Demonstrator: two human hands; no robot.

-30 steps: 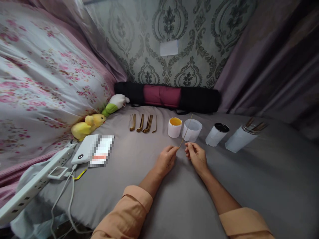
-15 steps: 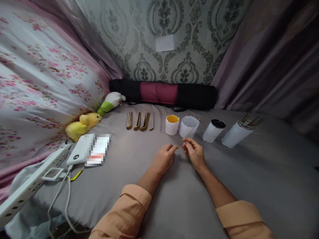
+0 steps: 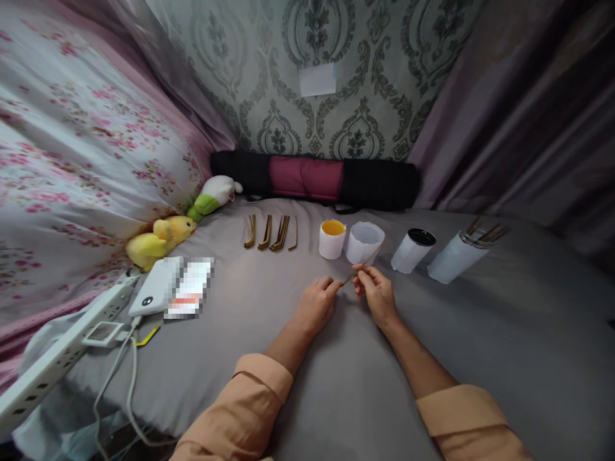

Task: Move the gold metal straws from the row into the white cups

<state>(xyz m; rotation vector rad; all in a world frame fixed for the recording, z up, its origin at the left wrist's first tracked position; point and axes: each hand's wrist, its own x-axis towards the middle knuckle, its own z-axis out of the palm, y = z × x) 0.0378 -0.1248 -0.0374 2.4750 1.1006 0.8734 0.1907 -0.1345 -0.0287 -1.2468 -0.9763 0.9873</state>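
Observation:
A thin brown stick (image 3: 369, 258) slants up and to the right between my hands, its far part passing in front of a white cup (image 3: 358, 246). The fingertips of my left hand (image 3: 318, 304) are closed on its near end. Farther along, my right hand (image 3: 378, 296) pinches it between thumb and fingers. Both hands are just above the grey sheet, in front of the cups. Beyond my left hand lie several thin brown sticks with bent ends (image 3: 279, 234), sorted into small bundles, with a single bent stick (image 3: 295, 234) at their right.
A white-wrapped cup with a yellow inside (image 3: 331, 246), a white-wrapped can with a dark top (image 3: 408, 256) and a tall container of sticks (image 3: 454, 259) stand in the row. To the left are a power bank (image 3: 156, 288), power strip (image 3: 67, 346), cables and plush toys (image 3: 161, 240).
The stick has tilted lower, and more of it shows between my hands. My right hand has shifted very slightly; my left hand stays in place.

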